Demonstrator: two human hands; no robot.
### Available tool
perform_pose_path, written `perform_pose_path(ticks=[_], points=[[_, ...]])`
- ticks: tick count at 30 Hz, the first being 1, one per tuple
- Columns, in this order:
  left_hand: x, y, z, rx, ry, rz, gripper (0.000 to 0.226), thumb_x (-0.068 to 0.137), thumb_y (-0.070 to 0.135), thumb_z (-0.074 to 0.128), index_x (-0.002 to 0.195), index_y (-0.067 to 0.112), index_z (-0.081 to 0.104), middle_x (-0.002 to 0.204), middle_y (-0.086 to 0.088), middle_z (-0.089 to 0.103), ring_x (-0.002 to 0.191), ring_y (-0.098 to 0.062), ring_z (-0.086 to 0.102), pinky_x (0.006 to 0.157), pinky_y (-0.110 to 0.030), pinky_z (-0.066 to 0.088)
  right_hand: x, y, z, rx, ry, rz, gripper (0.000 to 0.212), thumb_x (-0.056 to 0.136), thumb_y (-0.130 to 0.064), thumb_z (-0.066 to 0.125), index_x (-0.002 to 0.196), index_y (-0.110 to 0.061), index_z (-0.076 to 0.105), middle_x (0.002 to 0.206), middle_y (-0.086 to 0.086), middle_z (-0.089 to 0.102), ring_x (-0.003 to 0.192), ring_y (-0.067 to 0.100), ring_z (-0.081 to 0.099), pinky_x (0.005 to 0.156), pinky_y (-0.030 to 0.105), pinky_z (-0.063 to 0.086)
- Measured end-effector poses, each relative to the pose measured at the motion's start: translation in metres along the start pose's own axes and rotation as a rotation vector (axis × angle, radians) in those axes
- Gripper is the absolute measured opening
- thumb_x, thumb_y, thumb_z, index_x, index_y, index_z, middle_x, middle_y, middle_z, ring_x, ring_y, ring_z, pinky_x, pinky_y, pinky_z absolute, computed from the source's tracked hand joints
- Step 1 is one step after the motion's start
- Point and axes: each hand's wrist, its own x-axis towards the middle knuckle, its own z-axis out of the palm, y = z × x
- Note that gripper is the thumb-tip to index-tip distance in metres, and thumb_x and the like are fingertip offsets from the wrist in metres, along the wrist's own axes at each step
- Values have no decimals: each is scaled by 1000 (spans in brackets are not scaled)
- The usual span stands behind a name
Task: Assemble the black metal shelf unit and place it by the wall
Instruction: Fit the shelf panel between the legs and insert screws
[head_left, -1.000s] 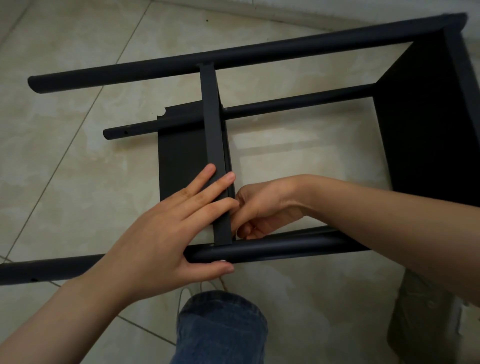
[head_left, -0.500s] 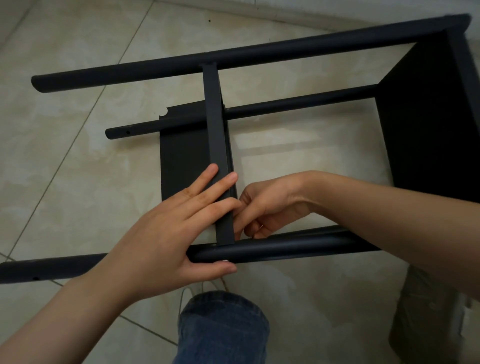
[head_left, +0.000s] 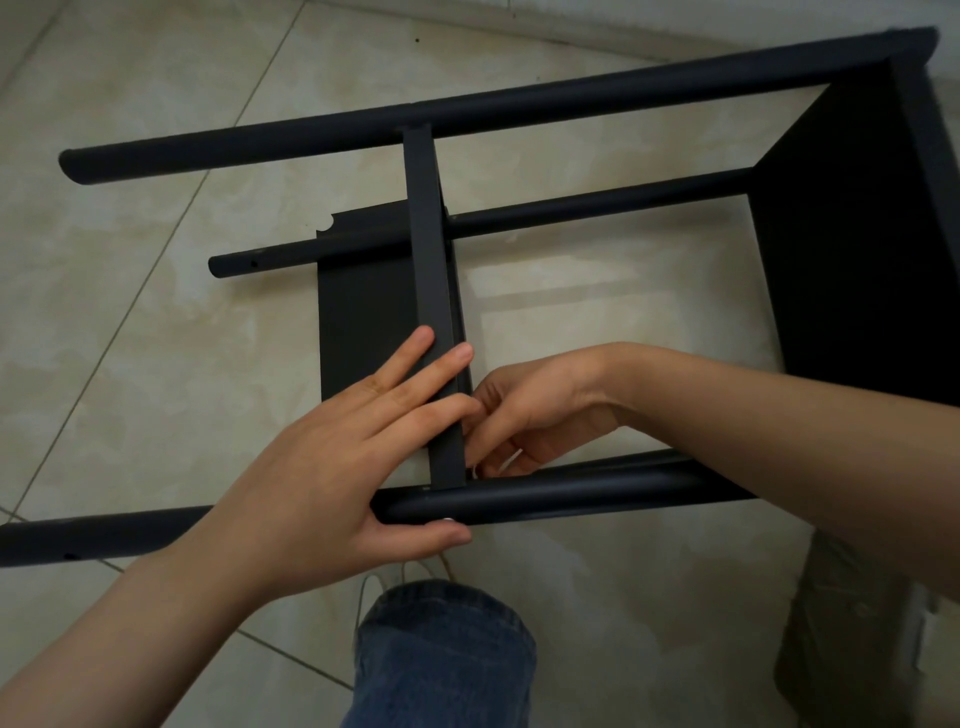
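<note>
Mid-frame, my left hand (head_left: 332, 457) lies flat on the shelf edge (head_left: 428, 270), thumb under the lower pole (head_left: 571, 493), to hold them together. My right hand (head_left: 540, 410) curls beside the joint; I cannot tell its grip.

We are holding our left forearm (head_left: 130, 639) in from the lower left, our left hand (head_left: 332, 457) lying palm down with its fingers (head_left: 415, 374) straight and its thumb (head_left: 431, 538) stretched out beneath. Our right forearm (head_left: 779, 431) is angling in from the right, and our right hand (head_left: 540, 415) is curling its fingers inward just beside the left fingertips.
</note>
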Motion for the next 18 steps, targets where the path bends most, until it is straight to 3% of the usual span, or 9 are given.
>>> perform_pose_path(ticks=[2, 11, 18], points=[[1, 0, 0, 4, -1, -2, 76, 85, 74, 50, 146, 29, 43, 168, 9, 18, 156, -14, 8, 113, -39, 28, 1, 1, 0, -28, 6, -5, 15, 96, -6, 58, 93, -13, 71, 89, 3, 70, 81, 12, 64, 79, 23, 53], [1, 0, 0, 4, -2, -2, 76, 85, 74, 49, 145, 28, 45, 168, 9, 18, 156, -14, 7, 112, -36, 27, 0, -1, 0, -112, 26, 11, 15, 96, -11, 60, 88, -16, 71, 85, 0, 65, 71, 7, 58, 78, 27, 49], [1, 0, 0, 19, -5, 0, 77, 86, 74, 49, 146, 26, 45, 168, 9, 18, 156, -14, 7, 111, -34, 29, 3, -2, 4, -107, 70, 6, 20, 94, -4, 59, 78, -13, 67, 72, -2, 61, 69, 10, 55, 78, 29, 47]])
